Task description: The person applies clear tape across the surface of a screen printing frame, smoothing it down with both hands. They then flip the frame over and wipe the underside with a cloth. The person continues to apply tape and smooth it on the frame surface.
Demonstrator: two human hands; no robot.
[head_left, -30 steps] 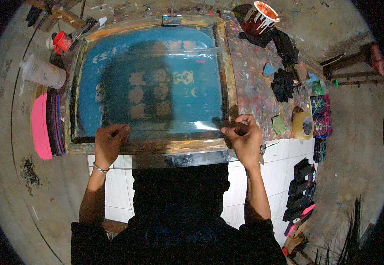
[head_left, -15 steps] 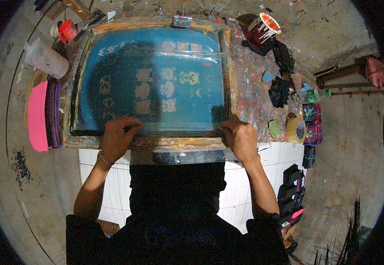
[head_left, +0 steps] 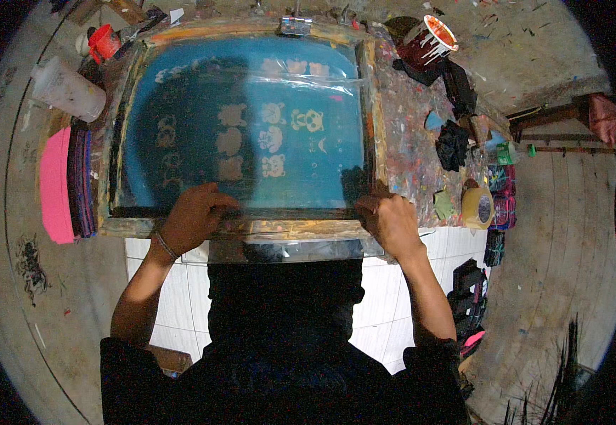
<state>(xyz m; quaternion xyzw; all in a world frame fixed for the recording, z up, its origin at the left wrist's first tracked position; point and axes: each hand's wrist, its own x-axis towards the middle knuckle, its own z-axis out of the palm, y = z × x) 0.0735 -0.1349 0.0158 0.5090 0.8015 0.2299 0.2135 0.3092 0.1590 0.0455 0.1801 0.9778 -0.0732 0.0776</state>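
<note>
A silk-screen frame point(head_left: 286, 229) with painted wooden sides lies in front of me. Its blue mesh point(head_left: 201, 78) carries rows of pale animal-face shapes, and a shiny clear strip point(head_left: 308, 83) crosses the upper part. My left hand point(head_left: 194, 216) is over the near edge of the frame, left of its middle, with fingers pinched. At the near right corner, my right hand point(head_left: 394, 223) is pinched too. A faint see-through band seems to run between the hands along the near edge; whether they hold it I cannot tell. Dark shadows cover much of the mesh.
Right of the frame are a paint tub point(head_left: 432, 42), a crumpled black cloth point(head_left: 451, 145) and a tape roll point(head_left: 477, 207). On the left stand a translucent cup point(head_left: 70, 92), a red cup point(head_left: 104, 44) and a pink-topped stack point(head_left: 56, 185). A metal clamp point(head_left: 296, 27) grips the far edge.
My left hand has shifted slightly right along the near edge, its fingers still pinched. My right hand stays at the near right corner. The whole view has moved a little.
</note>
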